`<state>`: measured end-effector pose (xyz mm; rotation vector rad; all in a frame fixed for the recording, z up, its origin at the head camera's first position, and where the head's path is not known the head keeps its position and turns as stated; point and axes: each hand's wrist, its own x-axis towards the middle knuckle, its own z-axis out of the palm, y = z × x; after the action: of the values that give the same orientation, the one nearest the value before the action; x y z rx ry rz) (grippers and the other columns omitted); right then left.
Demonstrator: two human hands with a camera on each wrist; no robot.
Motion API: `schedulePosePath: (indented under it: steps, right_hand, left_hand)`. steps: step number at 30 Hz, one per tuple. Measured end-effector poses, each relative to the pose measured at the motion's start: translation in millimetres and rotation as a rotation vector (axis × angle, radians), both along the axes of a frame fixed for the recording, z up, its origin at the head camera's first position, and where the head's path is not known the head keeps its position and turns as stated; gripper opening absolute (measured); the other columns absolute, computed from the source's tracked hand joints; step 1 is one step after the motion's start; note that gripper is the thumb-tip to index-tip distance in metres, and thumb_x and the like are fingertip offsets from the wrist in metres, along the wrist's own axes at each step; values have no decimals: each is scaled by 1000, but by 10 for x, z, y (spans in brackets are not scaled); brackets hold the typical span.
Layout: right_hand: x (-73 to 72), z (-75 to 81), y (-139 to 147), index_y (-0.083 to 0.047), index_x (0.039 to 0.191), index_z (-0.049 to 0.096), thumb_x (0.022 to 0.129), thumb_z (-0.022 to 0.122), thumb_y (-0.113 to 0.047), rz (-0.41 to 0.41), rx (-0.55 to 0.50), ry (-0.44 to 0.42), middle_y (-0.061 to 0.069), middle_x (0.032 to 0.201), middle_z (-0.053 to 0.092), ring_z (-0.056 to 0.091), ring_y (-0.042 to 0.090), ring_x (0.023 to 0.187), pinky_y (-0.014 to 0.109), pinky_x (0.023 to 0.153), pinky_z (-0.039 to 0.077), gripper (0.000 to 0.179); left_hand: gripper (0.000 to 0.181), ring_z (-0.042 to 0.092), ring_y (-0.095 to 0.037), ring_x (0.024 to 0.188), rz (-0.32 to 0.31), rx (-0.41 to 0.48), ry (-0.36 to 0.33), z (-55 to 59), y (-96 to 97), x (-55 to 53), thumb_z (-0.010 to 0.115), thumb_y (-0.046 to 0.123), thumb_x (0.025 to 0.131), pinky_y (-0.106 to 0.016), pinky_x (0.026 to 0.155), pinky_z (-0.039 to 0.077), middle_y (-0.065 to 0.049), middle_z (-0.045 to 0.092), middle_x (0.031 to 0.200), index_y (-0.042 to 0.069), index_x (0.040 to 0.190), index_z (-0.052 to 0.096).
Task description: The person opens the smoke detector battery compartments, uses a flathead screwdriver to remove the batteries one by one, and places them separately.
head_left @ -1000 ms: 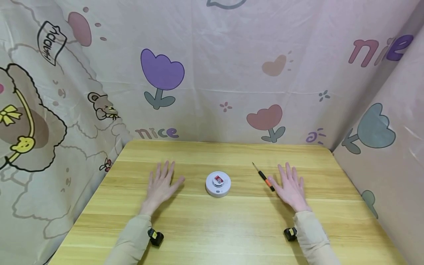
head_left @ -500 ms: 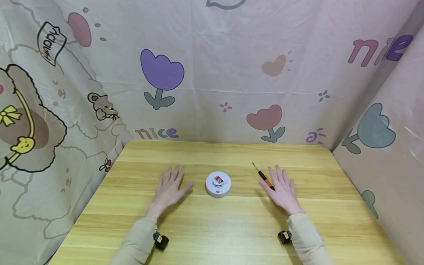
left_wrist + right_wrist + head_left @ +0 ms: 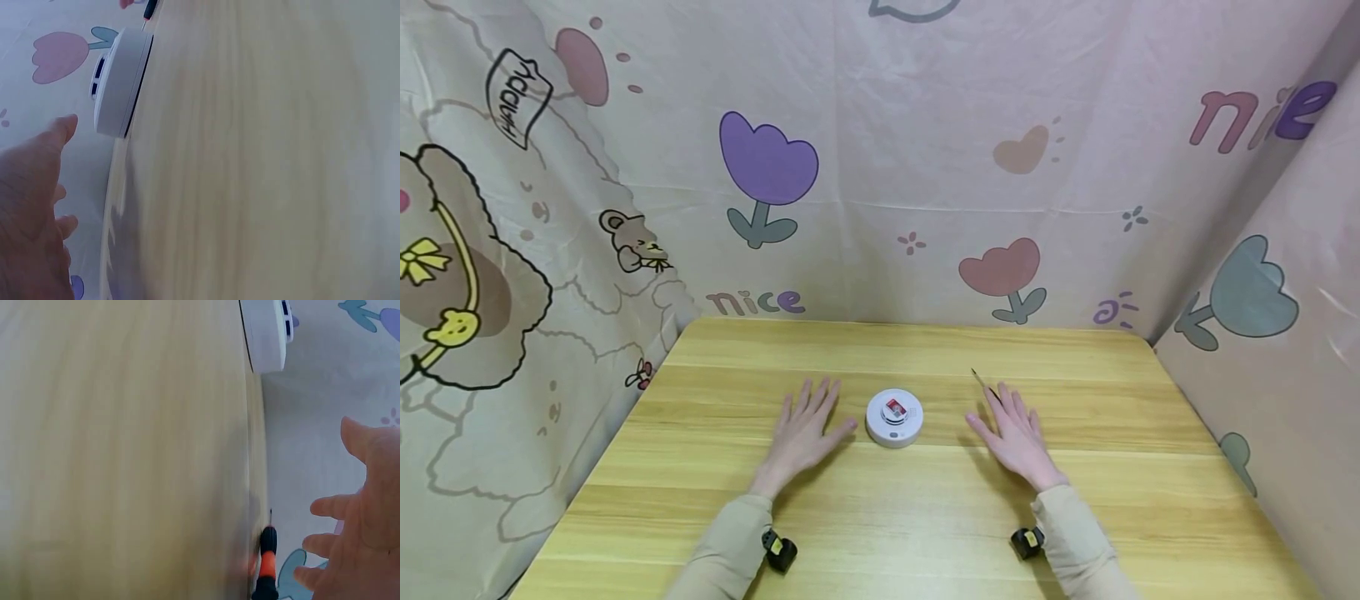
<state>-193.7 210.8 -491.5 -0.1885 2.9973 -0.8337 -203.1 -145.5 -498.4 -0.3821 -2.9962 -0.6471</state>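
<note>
A round white smoke detector (image 3: pixel 893 419) with a red label on its top lies on the wooden table (image 3: pixel 895 517). Just left of it is my left hand (image 3: pixel 802 437), fingers spread and holding nothing; its thumb points toward the detector without touching it. On the other side, my right hand (image 3: pixel 1017 437) is spread above a screwdriver (image 3: pixel 978 377), covering most of it in the head view. In the right wrist view the black and orange handle of the screwdriver (image 3: pixel 267 565) shows on the table below the fingers, apart from them.
Patterned cloth (image 3: pixel 880 167) hangs behind the table and along both sides. Each wrist wears a small black camera, the left camera (image 3: pixel 780 551) and the right camera (image 3: pixel 1027 542) both low over the tabletop.
Both hands have moved inward toward the smoke detector, the left to the right and the right to the left. My right hand now hides most of the screwdriver. Detector and screwdriver stayed put.
</note>
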Motion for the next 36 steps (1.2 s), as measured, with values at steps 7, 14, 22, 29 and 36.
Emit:
schedulePosePath:
  steps: [7,14,22,29,36]
  right_hand:
    - [-41,-22,-160,-2,158,25,104,43,-50,64,-102,14,28,166,12,7,50,154,70,124,3,75]
    - [-73,-62,-292,-3,160,21,105,44,-46,124,-186,-44,23,168,12,6,44,156,63,127,4,74]
    - [-78,-89,-393,-4,160,21,105,46,-45,151,-222,-58,21,168,14,9,42,157,61,127,7,73]
    - [-95,-123,-456,-2,159,24,103,51,-42,194,-284,-74,22,166,22,16,44,155,64,126,11,73]
    - [-84,-116,-533,-1,156,31,101,58,-34,201,-330,-57,24,162,31,24,47,152,67,124,17,69]
  left_hand:
    - [79,13,-39,157,-51,45,16,-21,108,-4,51,58,98,-66,126,5,-11,26,167,16,160,25]
    - [80,15,-38,157,-95,67,10,-34,182,-2,53,59,97,-66,126,5,-8,29,166,16,160,26]
    - [82,17,-40,156,-125,90,4,-44,235,10,55,59,96,-67,126,6,-9,32,165,14,159,29]
    - [86,14,-37,157,-141,105,-51,-56,285,9,59,61,93,-64,127,2,-12,34,163,14,159,30]
    - [90,17,-40,156,-145,154,-71,-49,358,3,66,59,89,-66,126,5,-20,34,162,10,157,34]
